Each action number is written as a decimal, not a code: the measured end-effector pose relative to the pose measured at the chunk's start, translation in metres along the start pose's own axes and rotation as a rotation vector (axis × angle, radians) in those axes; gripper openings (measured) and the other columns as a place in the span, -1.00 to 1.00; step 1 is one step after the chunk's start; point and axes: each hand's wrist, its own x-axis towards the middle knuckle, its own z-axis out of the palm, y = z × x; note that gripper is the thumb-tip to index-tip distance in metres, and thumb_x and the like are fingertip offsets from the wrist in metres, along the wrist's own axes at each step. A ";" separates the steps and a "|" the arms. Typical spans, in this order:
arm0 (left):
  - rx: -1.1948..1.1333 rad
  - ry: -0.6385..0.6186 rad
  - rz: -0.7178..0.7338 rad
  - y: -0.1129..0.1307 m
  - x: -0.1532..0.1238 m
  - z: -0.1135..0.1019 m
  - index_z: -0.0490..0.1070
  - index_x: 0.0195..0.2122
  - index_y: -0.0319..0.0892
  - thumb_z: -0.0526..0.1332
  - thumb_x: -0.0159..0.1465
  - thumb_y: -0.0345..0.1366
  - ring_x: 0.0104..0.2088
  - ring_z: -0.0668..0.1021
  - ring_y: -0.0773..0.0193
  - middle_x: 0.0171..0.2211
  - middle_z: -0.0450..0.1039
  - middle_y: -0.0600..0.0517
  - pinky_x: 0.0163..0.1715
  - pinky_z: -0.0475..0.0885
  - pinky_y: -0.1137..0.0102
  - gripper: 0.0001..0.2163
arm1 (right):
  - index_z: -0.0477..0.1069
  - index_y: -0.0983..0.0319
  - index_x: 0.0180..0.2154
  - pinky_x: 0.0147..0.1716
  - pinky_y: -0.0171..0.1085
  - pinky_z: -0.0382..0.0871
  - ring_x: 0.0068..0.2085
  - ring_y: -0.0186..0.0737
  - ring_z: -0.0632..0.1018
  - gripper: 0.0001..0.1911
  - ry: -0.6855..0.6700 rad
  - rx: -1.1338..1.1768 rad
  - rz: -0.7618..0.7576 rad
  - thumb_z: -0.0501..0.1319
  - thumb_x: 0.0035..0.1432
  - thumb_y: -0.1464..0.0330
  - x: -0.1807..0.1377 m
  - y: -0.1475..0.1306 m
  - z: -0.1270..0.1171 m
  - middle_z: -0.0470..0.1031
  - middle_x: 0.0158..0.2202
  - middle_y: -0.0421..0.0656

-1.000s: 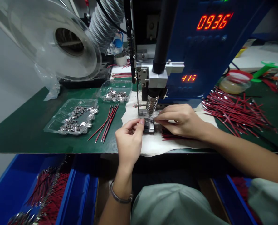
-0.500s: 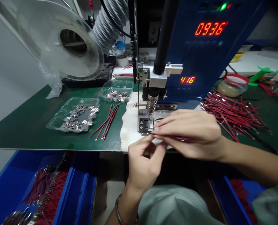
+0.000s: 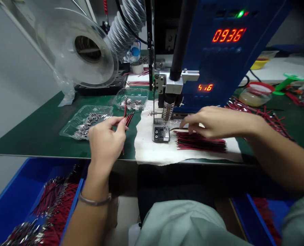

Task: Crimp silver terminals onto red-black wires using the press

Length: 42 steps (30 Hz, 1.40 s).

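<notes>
My left hand (image 3: 108,138) is closed, thumb and forefinger pinching a short red and black wire (image 3: 125,107) that stands up from the fingertips. Beneath it, several similar wires lie on the green table, partly hidden by the hand. Over a neat bundle of red and black wires (image 3: 201,142) on a white cloth is my right hand (image 3: 205,123). Its fingers are bent and apart, with the tips at the bundle's upper left; the thumb is mostly hidden. Between the hands stands the soldering machine's spring-wrapped tip (image 3: 167,111) above a small black metal fixture (image 3: 160,134).
Two clear trays of small metal parts, a nearer one (image 3: 66,131) and a farther one (image 3: 117,99), sit left of the machine. Its blue housing (image 3: 205,61) rises behind. Loose wires (image 3: 274,119) lie at right. Below the table's front edge is a blue bin (image 3: 16,177) of wires.
My hands have parted from in front of the fixture. The left moved left with a wire to the wires on the table; the right moved back onto the bundle, now uncovered.
</notes>
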 end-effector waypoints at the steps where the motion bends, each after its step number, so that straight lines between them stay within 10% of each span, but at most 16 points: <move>1: 0.166 -0.024 0.000 -0.004 0.006 -0.001 0.59 -0.31 -0.11 0.18 0.19 -0.09 -0.43 0.51 0.09 -0.49 0.50 -0.07 -0.40 0.30 0.28 -0.74 | 0.51 0.10 -0.24 -0.54 -0.32 0.17 -0.52 -0.29 0.49 -0.81 -0.016 0.020 -0.017 0.20 0.09 0.41 0.002 0.006 0.002 0.55 -0.47 -0.25; 5: 0.575 -0.117 -0.008 -0.009 0.019 0.003 0.60 -0.31 -0.08 0.15 0.17 -0.06 -0.39 0.50 -0.06 -0.43 0.51 -0.16 -0.44 0.21 0.25 -0.70 | 0.54 0.09 -0.26 -0.47 -0.32 0.25 -0.47 -0.31 0.53 -0.83 -0.029 0.099 -0.033 0.19 0.11 0.35 0.010 0.017 0.013 0.59 -0.41 -0.27; 16: 0.812 -0.259 0.089 -0.005 -0.006 -0.007 0.51 -0.37 -0.20 -0.03 0.27 0.00 -0.40 0.48 -0.02 -0.34 0.50 -0.20 -0.35 0.12 0.19 -0.57 | 0.56 0.15 -0.22 -0.28 -0.33 0.36 -0.30 -0.28 0.55 -0.77 -0.011 0.129 -0.043 0.16 0.11 0.40 0.003 0.013 0.028 0.56 -0.27 -0.20; 30: 0.736 -0.253 0.159 -0.017 -0.010 -0.001 0.54 -0.27 -0.19 -0.05 0.31 -0.12 -0.38 0.46 0.02 -0.35 0.49 -0.17 -0.30 0.05 0.19 -0.61 | 0.54 0.20 -0.33 -0.33 -0.38 0.31 -0.36 -0.31 0.52 -0.86 0.019 0.225 -0.035 0.19 0.10 0.39 0.005 0.011 0.028 0.55 -0.35 -0.21; 37: 0.691 -0.020 0.209 -0.017 0.003 -0.027 0.50 -0.13 -0.16 -0.08 0.33 -0.06 -0.33 0.43 0.07 -0.23 0.52 -0.14 -0.20 0.07 0.15 -0.58 | 0.55 0.22 -0.32 -0.28 -0.36 0.30 -0.33 -0.29 0.52 -0.81 -0.016 0.194 -0.035 0.15 0.12 0.43 0.007 0.009 0.025 0.54 -0.34 -0.18; 42: 0.780 -0.205 -0.019 -0.048 0.044 -0.043 0.55 -0.21 -0.13 0.07 0.22 -0.07 -0.34 0.44 0.03 -0.34 0.51 -0.14 -0.23 0.17 0.15 -0.66 | 0.53 0.24 -0.32 -0.29 -0.35 0.31 -0.33 -0.28 0.51 -0.83 0.042 0.217 -0.008 0.15 0.13 0.41 0.007 0.007 0.025 0.54 -0.32 -0.15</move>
